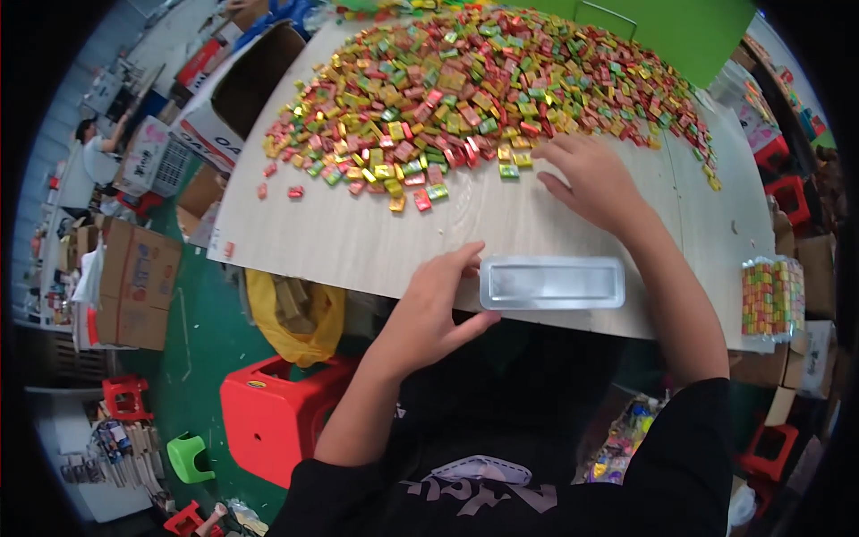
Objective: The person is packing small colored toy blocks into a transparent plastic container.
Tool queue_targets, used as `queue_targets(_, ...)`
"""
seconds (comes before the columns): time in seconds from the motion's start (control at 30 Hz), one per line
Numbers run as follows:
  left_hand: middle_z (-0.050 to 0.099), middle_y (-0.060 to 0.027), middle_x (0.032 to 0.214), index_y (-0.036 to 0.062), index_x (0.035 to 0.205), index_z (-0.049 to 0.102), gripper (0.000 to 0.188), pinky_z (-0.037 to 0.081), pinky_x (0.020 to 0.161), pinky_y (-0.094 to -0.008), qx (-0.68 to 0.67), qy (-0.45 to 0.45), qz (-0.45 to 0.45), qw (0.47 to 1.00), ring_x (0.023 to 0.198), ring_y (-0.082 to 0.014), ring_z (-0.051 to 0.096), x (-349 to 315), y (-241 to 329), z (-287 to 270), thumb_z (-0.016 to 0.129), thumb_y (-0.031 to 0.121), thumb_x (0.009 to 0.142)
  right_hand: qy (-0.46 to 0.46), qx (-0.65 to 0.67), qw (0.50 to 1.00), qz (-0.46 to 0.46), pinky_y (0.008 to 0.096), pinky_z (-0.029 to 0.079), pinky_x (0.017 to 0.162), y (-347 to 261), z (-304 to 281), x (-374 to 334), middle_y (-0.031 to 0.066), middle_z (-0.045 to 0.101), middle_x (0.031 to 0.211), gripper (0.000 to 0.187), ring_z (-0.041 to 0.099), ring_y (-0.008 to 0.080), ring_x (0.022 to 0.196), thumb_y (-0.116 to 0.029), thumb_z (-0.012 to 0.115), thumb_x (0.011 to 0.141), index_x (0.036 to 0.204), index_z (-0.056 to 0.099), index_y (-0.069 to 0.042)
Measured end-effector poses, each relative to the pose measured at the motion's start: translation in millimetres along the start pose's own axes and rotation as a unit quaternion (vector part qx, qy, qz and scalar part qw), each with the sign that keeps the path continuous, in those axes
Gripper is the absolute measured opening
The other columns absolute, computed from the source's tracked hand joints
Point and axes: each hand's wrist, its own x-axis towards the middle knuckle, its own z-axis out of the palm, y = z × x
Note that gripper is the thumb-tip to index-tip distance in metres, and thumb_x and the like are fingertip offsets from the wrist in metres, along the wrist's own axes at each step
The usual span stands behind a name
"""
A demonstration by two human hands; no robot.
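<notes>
A long, clear plastic tray [553,302] with a rimmed edge lies at the front edge of the pale table, nothing in it that I can see. My left hand [440,300] grips its left end, the thumb at the near corner and the fingers at the far corner. Farther off, my right hand [591,182] reaches over the tabletop with fingers and thumb apart, holding nothing visible. Its fingertips are at the near edge of a big heap of small wrapped candies [465,85] in red, yellow, green and pink. Beside them lie a few green and yellow candies [510,167].
A green panel [667,36] stands behind the heap. Filled candy packs [771,295] sit at the table's right end. A red stool [268,416] and a yellow bag [304,336] are below the left front edge. Cardboard boxes [134,282] stand at left.
</notes>
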Motion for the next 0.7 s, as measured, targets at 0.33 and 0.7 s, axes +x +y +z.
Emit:
queue_targets(0.33, 0.069, -0.0131, 0.117, 0.0002, 0.133, 0.060, 0.040, 0.047, 0.103, -0.0382, -0.004, 0.021, 0.026, 0.999, 0.108, -0.0257, 0.065, 52, -11, -41, 0.065, 0.009, 0.095, 0.063, -0.023, 0.992, -0.107, 0.0410, 0.047, 0.098, -2, 33, -12, 0.0086, 0.064, 0.112, 0.023, 0.060, 0.0276, 0.112, -0.014, 0.070, 0.086, 0.109, 0.070, -0.011)
queue_targets(0.7, 0.069, -0.0115, 0.106, 0.0080, 0.117, 0.069, 0.024, 0.046, 0.091, -0.0451, 0.290, 0.097, 0.151, 0.940, 0.101, -0.0329, 0.062, 155, -22, -6, 0.065, 0.012, 0.093, 0.087, -0.005, 0.993, -0.083, 0.0409, 0.046, 0.097, -5, 40, -12, 0.0079, 0.063, 0.116, 0.045, 0.060, 0.0256, 0.113, -0.019, 0.070, 0.088, 0.132, 0.063, -0.013)
